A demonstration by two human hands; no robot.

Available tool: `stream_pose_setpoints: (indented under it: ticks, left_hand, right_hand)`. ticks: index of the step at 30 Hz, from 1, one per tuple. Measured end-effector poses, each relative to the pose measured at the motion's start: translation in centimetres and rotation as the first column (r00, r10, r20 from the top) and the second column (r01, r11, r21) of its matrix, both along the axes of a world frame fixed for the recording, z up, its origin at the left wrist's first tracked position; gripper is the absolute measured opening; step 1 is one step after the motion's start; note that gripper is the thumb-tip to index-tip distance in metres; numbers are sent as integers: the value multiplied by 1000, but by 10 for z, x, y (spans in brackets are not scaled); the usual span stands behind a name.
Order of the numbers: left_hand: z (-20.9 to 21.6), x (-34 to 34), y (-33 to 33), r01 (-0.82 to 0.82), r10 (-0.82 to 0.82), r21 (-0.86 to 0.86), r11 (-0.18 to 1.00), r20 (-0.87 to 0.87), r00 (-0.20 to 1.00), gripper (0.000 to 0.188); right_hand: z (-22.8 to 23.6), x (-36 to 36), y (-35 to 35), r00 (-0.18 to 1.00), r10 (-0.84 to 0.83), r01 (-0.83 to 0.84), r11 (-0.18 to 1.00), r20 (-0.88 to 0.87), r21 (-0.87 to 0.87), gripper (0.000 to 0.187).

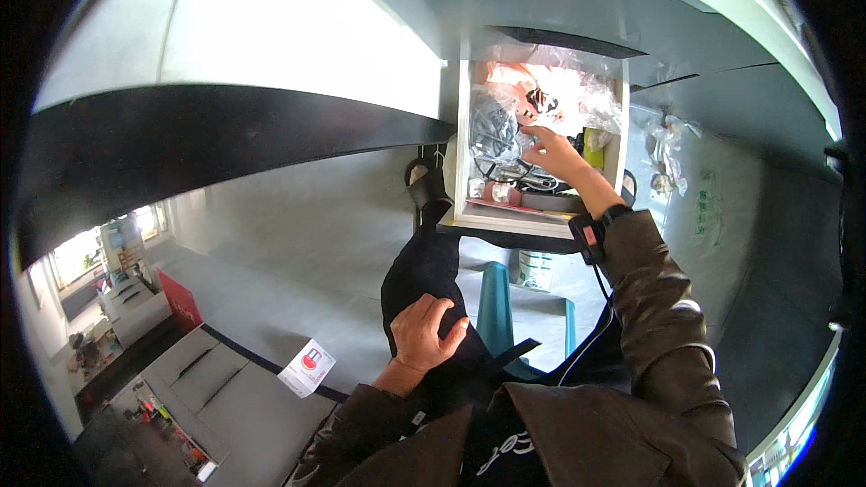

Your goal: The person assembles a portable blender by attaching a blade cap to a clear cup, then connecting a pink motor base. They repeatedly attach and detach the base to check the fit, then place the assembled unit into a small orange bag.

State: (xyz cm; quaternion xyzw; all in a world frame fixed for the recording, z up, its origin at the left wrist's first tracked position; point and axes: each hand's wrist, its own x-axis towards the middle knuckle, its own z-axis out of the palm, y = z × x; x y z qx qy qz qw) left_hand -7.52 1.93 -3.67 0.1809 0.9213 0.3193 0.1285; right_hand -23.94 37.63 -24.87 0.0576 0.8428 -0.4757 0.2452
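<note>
In the head view, an open drawer (505, 222) juts out below the grey underside of a bench (280, 32) with a white top. The person sits in front of it, and the right hand (557, 159) reaches down into it from the right, palm downward. Its fingers are slightly bent and their tips lie at the edge of a clear bag (494, 129) with a grey bundle inside; whether they pinch it cannot be told. That bag sits in the left part of the drawer.

Behind the fingertips lies an orange and white bag (511, 75) among crumpled clear plastic. Nearer the drawer's front are tangled cables (539, 182) and a reddish roll (502, 194), and a yellow packet (594, 150) stands against the right side, just beside the wrist.

The left hand (422, 332) rests on the person's left thigh, fingers loosely curved, thumb apart from them, holding nothing. A small device (588, 238) is strapped to the right wrist, with a cord (588, 345) running down from it toward the lap.

Below the drawer, a teal stool (493, 307) stands between the legs, with a white package (535, 271) near it. Crumpled plastic (667, 158) lies right of the drawer, and a white box (308, 367) with a red picture is at lower left.
</note>
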Motion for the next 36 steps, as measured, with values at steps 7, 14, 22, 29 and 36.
stream_pose_setpoints:
  ticks: [7, 14, 22, 29, 36]
  left_hand:
    - [1, -6, -1, 25, -25, -3, 1000, 62, 998, 31]
    - [-2, -7, 1, 59, -58, -21, 998, 56, 997, 33]
    - [-1, -8, 9, 71, -68, -38, 997, 86, 994, 32]
    - [-1, -10, 12, 68, -65, -35, 997, 82, 995, 32]
    - [-4, -8, 9, 61, -59, -12, 998, 91, 994, 32]
  right_hand:
    - [-58, -44, 48, 847, -502, 530, 784, -172, 322, 94]
    - [-58, -60, 58, 917, -318, 370, 904, -242, 212, 102]
    - [-54, -63, 38, 950, -301, 311, 886, -84, 345, 88]
    - [-50, -34, 23, 897, -329, 412, 865, -296, 286, 54]
    - [-78, 38, -27, 878, -472, 478, 871, -79, 117, 43]
